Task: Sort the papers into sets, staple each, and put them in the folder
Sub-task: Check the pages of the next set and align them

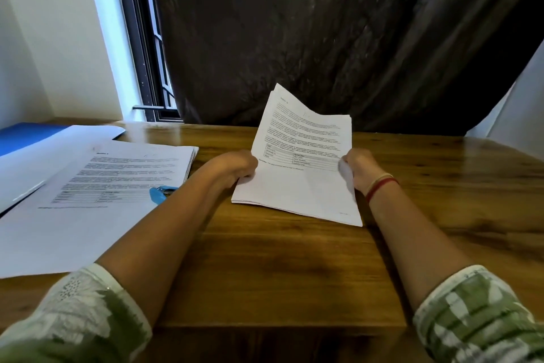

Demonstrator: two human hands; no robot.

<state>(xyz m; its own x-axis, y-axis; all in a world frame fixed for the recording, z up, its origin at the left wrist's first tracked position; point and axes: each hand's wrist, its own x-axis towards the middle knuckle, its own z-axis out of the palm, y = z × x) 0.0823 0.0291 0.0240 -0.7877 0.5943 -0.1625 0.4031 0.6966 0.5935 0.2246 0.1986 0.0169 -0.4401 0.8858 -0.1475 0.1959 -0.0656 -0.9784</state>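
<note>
A set of printed papers (300, 156) is raised off the wooden table (279, 259), tilted up at its far end. My left hand (235, 167) grips its left edge and my right hand (357, 167) grips its right edge. To the left lies a second stack of printed papers (97, 194) flat on the table. A blue stapler (160, 193) lies at that stack's right edge, partly hidden behind my left forearm. A blue folder (20, 136) lies open at the far left with a white sheet (53, 150) over it.
A dark curtain (338, 38) hangs behind the table's far edge. A window with a dark frame (141, 53) is at the back left. The table's near edge runs between my sleeves.
</note>
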